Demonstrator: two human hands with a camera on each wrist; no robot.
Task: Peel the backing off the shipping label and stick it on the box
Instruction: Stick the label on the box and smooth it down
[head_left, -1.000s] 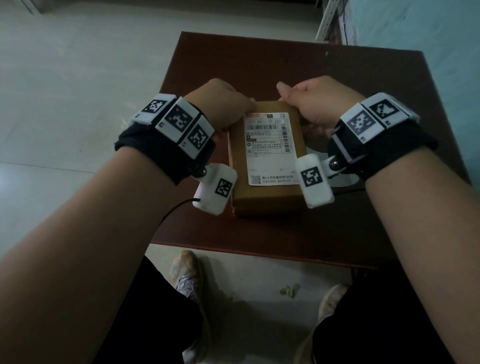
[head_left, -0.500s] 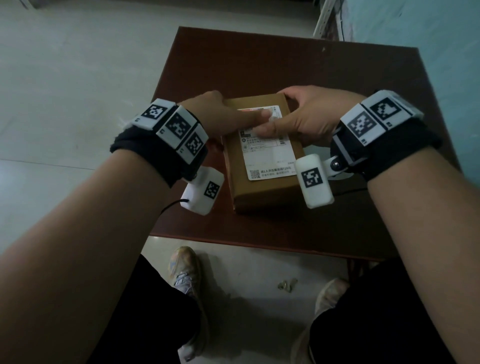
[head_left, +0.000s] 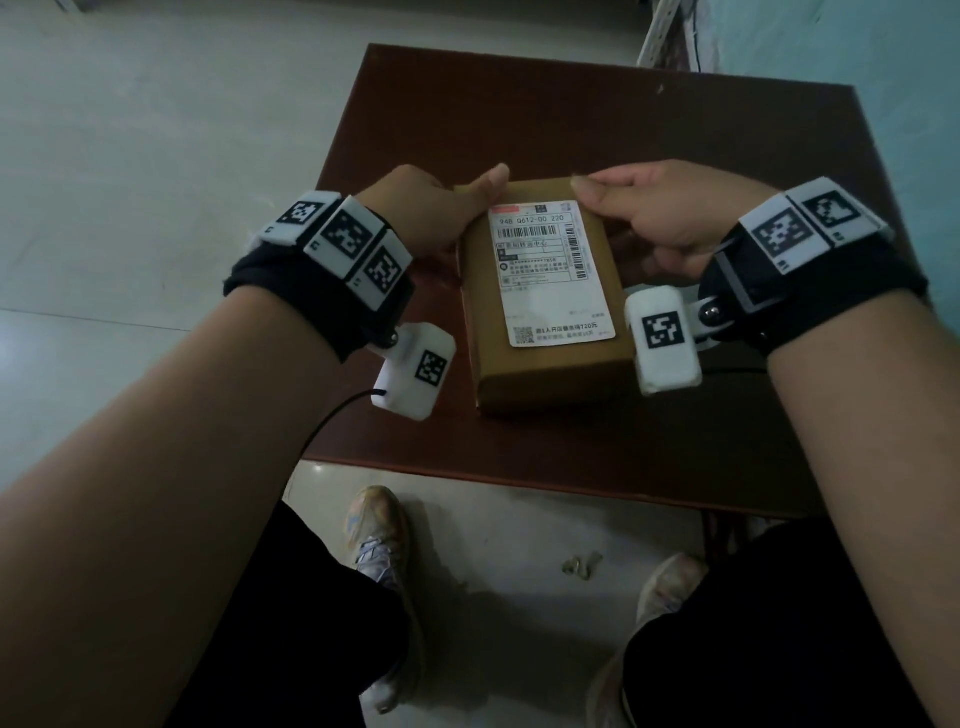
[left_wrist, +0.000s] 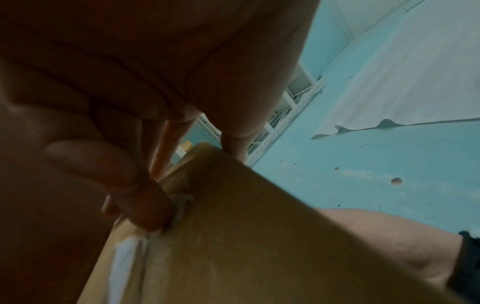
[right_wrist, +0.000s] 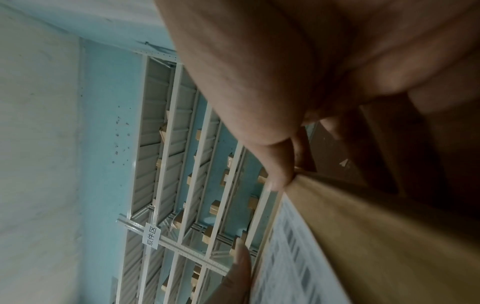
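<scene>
A brown cardboard box (head_left: 550, 374) lies on the dark wooden table (head_left: 571, 114). The white shipping label (head_left: 550, 275) lies flat on its top face, fully in view. My left hand (head_left: 441, 213) holds the box's far left corner, with the thumb on top and curled fingers (left_wrist: 145, 207) against the box's side (left_wrist: 246, 236). My right hand (head_left: 654, 208) holds the far right corner. Its thumb (right_wrist: 275, 164) presses the box's top edge (right_wrist: 376, 226) beside the label (right_wrist: 285, 257), and its fingers curl down the right side.
The table's near edge (head_left: 519, 478) runs just below the box, with my knees and shoes (head_left: 379, 525) under it. A blue wall (head_left: 857, 52) stands to the right. Metal shelving (right_wrist: 182, 164) holding small cartons stands beyond the table.
Half a second ago both hands pressed fingers on the label's upper part. They have now slid apart to the box's far corners, leaving the label uncovered.
</scene>
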